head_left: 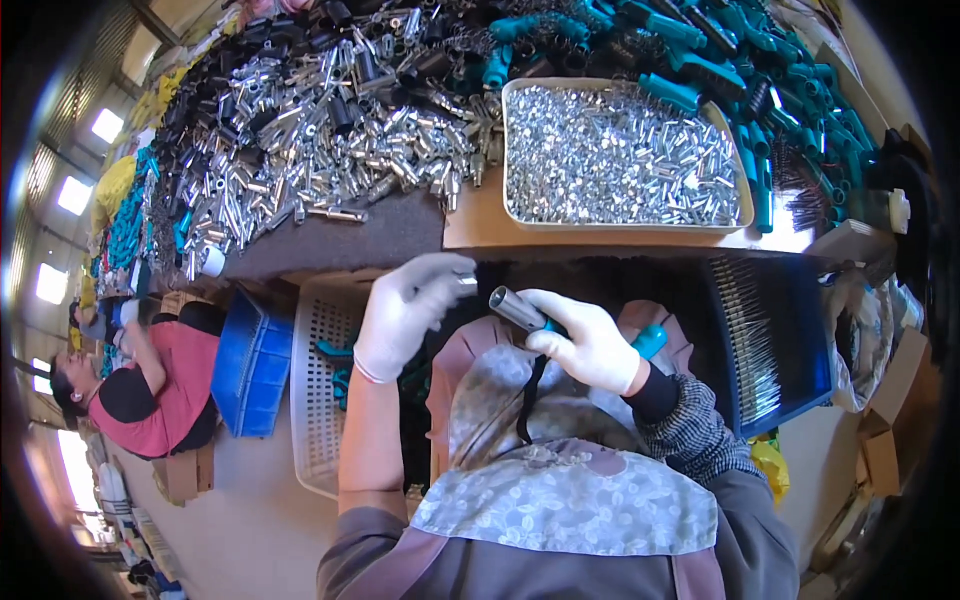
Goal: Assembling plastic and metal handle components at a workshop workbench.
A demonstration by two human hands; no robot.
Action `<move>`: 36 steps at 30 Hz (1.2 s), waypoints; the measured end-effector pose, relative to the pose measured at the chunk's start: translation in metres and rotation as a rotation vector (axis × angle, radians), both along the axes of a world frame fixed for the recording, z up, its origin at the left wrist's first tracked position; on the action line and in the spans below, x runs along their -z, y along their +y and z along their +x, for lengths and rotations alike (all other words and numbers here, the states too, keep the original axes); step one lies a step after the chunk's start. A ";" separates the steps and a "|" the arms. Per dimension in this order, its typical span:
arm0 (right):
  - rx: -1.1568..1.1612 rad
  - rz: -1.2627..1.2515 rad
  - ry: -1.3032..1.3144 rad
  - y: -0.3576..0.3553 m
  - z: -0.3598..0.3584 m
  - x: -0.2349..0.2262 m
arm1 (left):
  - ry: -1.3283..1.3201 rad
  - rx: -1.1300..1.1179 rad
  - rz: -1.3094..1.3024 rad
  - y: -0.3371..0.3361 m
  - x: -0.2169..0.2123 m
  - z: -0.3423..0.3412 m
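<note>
My right hand point(588, 342), in a white glove, is wrapped around a tool with a shiny metal tube point(517, 309) at its front. The tool's teal handle end point(650, 341) sticks out behind the palm, and the tube's open mouth points up and to the left. Just left of that mouth, my gloved left hand point(408, 312) pinches a small shiny metal piece point(467, 283) at its fingertips. A short gap separates the piece from the tube. Both hands are held above my lap, in front of the bench edge.
On the bench, a pale tray point(620, 228) holds small metal parts. Piles of metal fittings point(330, 160) and teal handles point(690, 60) surround it. Blue bins point(252, 370) point(800, 400) stand at both sides, a white crate point(315, 440) at my left. Another person point(165, 385) sits far left.
</note>
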State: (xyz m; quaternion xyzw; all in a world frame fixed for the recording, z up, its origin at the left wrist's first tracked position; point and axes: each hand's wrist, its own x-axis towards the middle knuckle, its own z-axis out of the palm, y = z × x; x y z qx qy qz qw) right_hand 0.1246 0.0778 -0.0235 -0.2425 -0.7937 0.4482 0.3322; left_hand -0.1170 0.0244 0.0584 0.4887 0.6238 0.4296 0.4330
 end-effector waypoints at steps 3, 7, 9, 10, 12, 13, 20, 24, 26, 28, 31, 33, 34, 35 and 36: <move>0.049 0.167 -0.088 -0.003 0.002 -0.003 | 0.086 0.047 -0.029 -0.011 0.003 0.009; 0.069 0.295 -0.333 -0.009 0.004 -0.015 | 0.050 0.112 -0.037 -0.016 0.016 0.007; 0.092 0.352 -0.339 -0.011 0.006 -0.016 | 0.080 0.123 -0.059 -0.015 0.020 0.010; 0.091 0.367 -0.360 -0.010 0.009 -0.015 | 0.112 0.128 -0.076 -0.015 0.022 0.012; 0.093 0.377 -0.386 -0.009 0.013 -0.014 | 0.172 0.149 -0.020 -0.018 0.019 0.020; 0.048 0.331 -0.355 -0.008 0.016 -0.013 | 0.234 0.165 0.042 -0.019 0.018 0.023; -0.194 -0.083 -0.154 -0.001 0.022 -0.005 | 0.551 0.522 0.634 -0.025 0.019 0.017; -0.080 0.150 -0.252 0.001 0.021 -0.005 | 0.313 0.063 0.048 -0.032 0.010 0.012; -0.081 0.167 -0.274 -0.001 0.021 -0.009 | 0.345 0.179 0.037 -0.031 0.013 0.017; -0.086 0.187 -0.295 0.000 0.021 -0.011 | 0.439 0.244 0.311 -0.035 0.015 0.022; -0.085 0.098 -0.263 0.001 0.026 -0.012 | 0.653 0.355 0.624 -0.034 0.022 0.018; -0.072 0.135 -0.344 0.000 0.027 -0.014 | 0.453 0.066 0.323 -0.038 0.020 0.027; -0.070 0.130 -0.346 -0.002 0.027 -0.013 | 0.303 -0.005 -0.007 -0.039 0.016 0.023; -0.073 0.154 -0.357 -0.003 0.026 -0.011 | 0.249 0.060 -0.015 -0.036 0.019 0.025; -0.081 0.184 -0.364 -0.003 0.025 -0.012 | 0.197 0.118 -0.020 -0.034 0.019 0.028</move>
